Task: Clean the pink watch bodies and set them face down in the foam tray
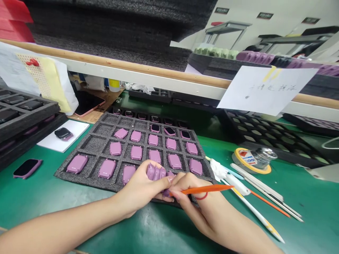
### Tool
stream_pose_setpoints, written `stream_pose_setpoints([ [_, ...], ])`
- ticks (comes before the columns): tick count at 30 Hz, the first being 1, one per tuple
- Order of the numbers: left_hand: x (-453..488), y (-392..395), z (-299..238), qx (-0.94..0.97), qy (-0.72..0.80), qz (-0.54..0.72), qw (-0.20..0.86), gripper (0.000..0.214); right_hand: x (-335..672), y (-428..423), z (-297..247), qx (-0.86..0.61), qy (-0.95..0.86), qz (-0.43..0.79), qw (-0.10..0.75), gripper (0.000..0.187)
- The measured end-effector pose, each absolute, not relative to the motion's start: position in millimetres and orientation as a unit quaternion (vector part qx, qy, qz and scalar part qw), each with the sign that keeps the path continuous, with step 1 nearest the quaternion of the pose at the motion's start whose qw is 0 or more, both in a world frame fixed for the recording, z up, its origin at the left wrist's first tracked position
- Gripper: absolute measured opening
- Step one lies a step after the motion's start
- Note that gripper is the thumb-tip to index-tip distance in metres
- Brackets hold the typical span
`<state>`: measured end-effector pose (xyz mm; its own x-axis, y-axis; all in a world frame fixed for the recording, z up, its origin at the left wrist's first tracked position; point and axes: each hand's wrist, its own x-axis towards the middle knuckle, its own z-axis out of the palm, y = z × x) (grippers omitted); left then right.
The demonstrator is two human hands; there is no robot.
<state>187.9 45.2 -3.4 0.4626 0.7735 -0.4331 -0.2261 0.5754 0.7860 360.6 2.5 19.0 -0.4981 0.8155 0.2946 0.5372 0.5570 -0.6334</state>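
Observation:
Several purple watch cases (pixel 156 173) are stacked side by side in my left hand (pixel 144 181), its fingers wrapped round them. My right hand (pixel 189 187) pinches an orange plastic stick (pixel 209 189), and its fingertips meet the right end of the held cases. The stick's other tip is hidden by my fingers. Both hands are over the front edge of a black foam tray (pixel 95 143). More purple watch cases (pixel 136 152) lie in the tray's compartments, most with the plain side up, while a few at the back show dark screens.
On the left, a watch (pixel 28 168) lies on the green table and another (pixel 63 133) on white paper (pixel 75 130), beside stacked foam trays (pixel 29 109). Pens and sticks (pixel 261 211), a tape roll (pixel 242 158) and a glass bottle (pixel 263 157) are at right. A shelf edge (pixel 148 74) crosses above.

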Motion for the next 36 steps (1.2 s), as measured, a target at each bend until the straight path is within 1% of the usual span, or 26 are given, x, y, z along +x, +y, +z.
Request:
stream_pose_setpoints([
  [2,188.3,44.8,-3.3,0.334,0.409,0.322,0.786,0.070,361.3,2.4,18.6,-0.403,-0.835,0.240,0.287,0.015],
  [5,189.0,44.9,-3.0,0.326,0.411,0.322,0.788,0.066,360.1,2.2,16.5,-0.397,-0.833,0.229,0.311,0.015],
  [9,189.1,45.0,-3.3,0.327,0.413,0.344,0.778,0.063,357.4,2.5,10.4,-0.378,-0.845,0.216,0.310,0.014],
  [10,189.0,44.7,-3.4,0.326,0.414,0.350,0.775,0.061,357.3,3.2,8.9,-0.373,-0.843,0.216,0.322,0.014],
  [12,188.7,43.7,-3.3,0.320,0.409,0.363,0.774,0.057,357.9,5.3,6.4,-0.368,-0.822,0.211,0.381,0.013],
  [15,188.4,42.1,-2.1,0.298,0.400,0.388,0.775,0.059,358.1,5.2,3.5,-0.393,-0.748,0.163,0.509,0.012],
  [17,188.2,41.3,-1.3,0.279,0.412,0.407,0.766,0.065,355.1,-1.3,-0.4,-0.423,-0.704,0.113,0.559,0.012],
  [18,188.1,41.1,-1.1,0.273,0.419,0.412,0.761,0.066,352.0,-6.9,-3.9,-0.433,-0.693,0.090,0.569,0.012],
  [23,187.4,39.9,-2.4,0.272,0.432,0.431,0.744,0.066,327.4,-38.7,-34.9,-0.469,-0.718,-0.003,0.514,0.014],
  [26,187.3,39.0,-2.6,0.281,0.428,0.429,0.744,0.064,317.7,-40.5,-49.5,-0.479,-0.718,-0.084,0.498,0.018],
  [28,187.4,38.5,-1.7,0.289,0.423,0.427,0.745,0.063,315.9,-35.0,-50.9,-0.464,-0.735,-0.113,0.481,0.019],
  [32,188.0,38.4,-0.1,0.281,0.430,0.426,0.744,0.066,312.6,-27.1,-42.1,-0.477,-0.760,-0.089,0.432,0.018],
  [34,188.4,38.7,-0.6,0.275,0.433,0.425,0.746,0.067,308.3,-27.9,-39.4,-0.494,-0.754,-0.074,0.426,0.017],
  [36,189.1,38.9,-2.5,0.277,0.433,0.427,0.744,0.067,303.8,-30.3,-40.1,-0.508,-0.738,-0.073,0.438,0.015],
])
